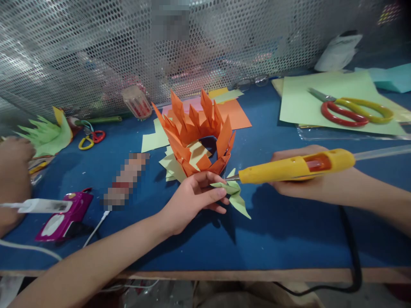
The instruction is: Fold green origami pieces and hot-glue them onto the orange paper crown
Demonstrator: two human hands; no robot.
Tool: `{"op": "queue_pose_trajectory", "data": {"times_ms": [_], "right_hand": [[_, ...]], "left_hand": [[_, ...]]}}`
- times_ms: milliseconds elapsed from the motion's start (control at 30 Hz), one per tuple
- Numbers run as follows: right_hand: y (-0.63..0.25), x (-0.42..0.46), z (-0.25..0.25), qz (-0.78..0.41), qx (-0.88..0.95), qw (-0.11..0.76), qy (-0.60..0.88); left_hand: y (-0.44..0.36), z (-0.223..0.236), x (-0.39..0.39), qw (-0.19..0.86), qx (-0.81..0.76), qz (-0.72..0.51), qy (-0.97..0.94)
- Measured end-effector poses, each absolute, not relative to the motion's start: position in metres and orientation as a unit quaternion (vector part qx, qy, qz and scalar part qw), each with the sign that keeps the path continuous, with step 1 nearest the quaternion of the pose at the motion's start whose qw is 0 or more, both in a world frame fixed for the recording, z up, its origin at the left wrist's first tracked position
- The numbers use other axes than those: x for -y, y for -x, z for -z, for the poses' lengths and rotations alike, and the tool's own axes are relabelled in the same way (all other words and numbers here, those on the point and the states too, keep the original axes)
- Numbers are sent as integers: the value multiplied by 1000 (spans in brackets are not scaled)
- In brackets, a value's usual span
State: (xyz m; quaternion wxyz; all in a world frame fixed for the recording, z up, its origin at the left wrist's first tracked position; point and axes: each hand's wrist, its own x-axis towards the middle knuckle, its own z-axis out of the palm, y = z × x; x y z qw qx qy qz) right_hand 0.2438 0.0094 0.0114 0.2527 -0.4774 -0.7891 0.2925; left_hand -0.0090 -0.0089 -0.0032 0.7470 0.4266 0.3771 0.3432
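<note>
My left hand (195,192) pinches a folded light-green paper piece (238,201) between thumb and fingers, just in front of the orange paper ring. A yellow hot glue gun (276,171) is gripped in my right hand (295,188), its metal nozzle pointing left and touching or very close to the green piece. From the gun's back end a clear glue stick (382,150) sticks out. The orange folded-paper ring (224,141) stands on the blue table with its points upward. Green and pale yellow paper pieces (173,164) lie inside and beside it.
Red-and-yellow scissors (345,112) rest on green paper sheets (298,102) at right. Smaller scissors (93,139), a purple power adapter (64,216) and a pixelated phone-like object lie left. Another person's hand (13,167) is by green folded paper (48,132). A perforated metal screen (105,47) stands behind.
</note>
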Motion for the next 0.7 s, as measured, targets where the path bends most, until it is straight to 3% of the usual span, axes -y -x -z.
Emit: {"op": "queue_pose_trajectory", "data": {"times_ms": [700], "right_hand": [[-242, -9, -10, -270, 806, 255, 461]], "left_hand": [[8, 1, 9, 737, -388, -343, -434]]}}
